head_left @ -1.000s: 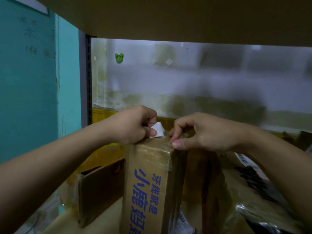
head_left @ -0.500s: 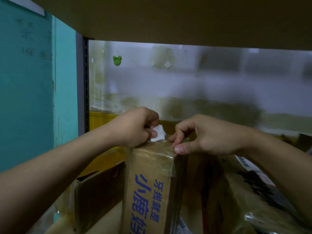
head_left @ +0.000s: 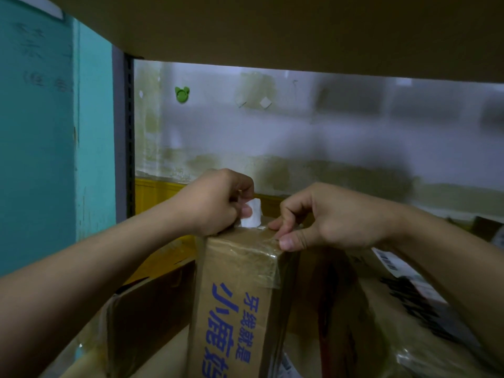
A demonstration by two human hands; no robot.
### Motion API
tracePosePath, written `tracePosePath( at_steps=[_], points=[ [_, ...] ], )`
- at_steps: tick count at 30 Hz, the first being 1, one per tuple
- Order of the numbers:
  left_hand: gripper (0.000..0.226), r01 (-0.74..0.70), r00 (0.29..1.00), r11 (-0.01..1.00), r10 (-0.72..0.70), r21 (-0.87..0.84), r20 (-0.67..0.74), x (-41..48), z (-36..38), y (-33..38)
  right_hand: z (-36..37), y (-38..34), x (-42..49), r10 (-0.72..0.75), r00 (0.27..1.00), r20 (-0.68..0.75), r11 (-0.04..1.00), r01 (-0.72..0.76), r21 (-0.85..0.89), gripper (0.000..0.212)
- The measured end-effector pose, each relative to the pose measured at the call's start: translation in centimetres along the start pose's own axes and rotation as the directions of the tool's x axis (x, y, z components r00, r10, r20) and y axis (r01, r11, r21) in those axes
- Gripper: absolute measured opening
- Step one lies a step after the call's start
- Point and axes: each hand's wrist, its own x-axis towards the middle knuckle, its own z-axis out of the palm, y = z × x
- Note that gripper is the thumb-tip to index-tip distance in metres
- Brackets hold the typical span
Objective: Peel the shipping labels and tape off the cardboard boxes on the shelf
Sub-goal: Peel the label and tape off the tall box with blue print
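Note:
A tall cardboard box (head_left: 234, 301) with blue printed characters stands upright on the shelf, its top end wrapped in clear tape (head_left: 245, 257). My left hand (head_left: 215, 203) pinches a white label piece (head_left: 252, 214) that stands up from the box's top far edge. My right hand (head_left: 327, 216) rests on the top right corner with curled fingers, thumb and forefinger pinching at the tape there.
A lower open box (head_left: 147, 317) lies left of the tall one. To the right leans a taped box with a printed shipping label (head_left: 403, 274). The upper shelf board (head_left: 300, 31) hangs close overhead. A teal wall (head_left: 41, 145) and a dark shelf post (head_left: 128, 137) stand at left.
The white label piece has lifted a little higher from the box top in my left hand. My right hand stays at the top right corner.

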Motion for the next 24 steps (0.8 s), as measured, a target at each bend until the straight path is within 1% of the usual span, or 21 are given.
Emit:
tracePosePath(
  at_steps=[3,7,9,13,16,20,24],
  points=[
    [0.03,-0.028,1.0,0.999,0.028,-0.027,0.011,0.4,0.1,0.1,-0.2,0.1,-0.1,0.006,1.0,0.0,1.0,-0.006,0.004,0.024],
    [0.018,-0.074,0.996,0.996,0.076,-0.041,0.043,1.0,0.8,-0.1,-0.4,0.3,-0.3,0.02,1.0,-0.008,1.0,-0.02,0.008,0.019],
    [0.018,-0.065,0.995,0.995,0.071,-0.075,0.073,1.0,0.9,-0.1,-0.4,0.3,-0.4,0.021,1.0,-0.012,1.0,-0.021,0.005,0.017],
    [0.015,-0.015,0.993,0.983,0.036,-0.184,0.113,1.0,0.5,-0.5,-0.2,0.2,-0.2,0.007,1.0,-0.001,1.0,-0.007,0.007,0.022],
    [0.014,-0.01,0.995,0.981,0.028,-0.193,0.095,1.1,0.6,-0.6,-0.2,0.1,-0.1,-0.009,1.0,-0.004,1.0,0.009,0.013,0.026],
    [0.016,-0.022,0.998,0.987,0.03,-0.161,0.046,1.3,0.9,-0.5,-0.3,0.2,-0.1,0.003,1.0,0.011,1.0,-0.003,0.009,0.013],
    [0.027,-0.045,0.998,0.988,0.05,-0.147,0.03,1.7,1.1,-0.4,-0.2,0.1,-0.1,-0.002,1.0,0.014,1.0,0.002,0.001,0.013]
  ],
)
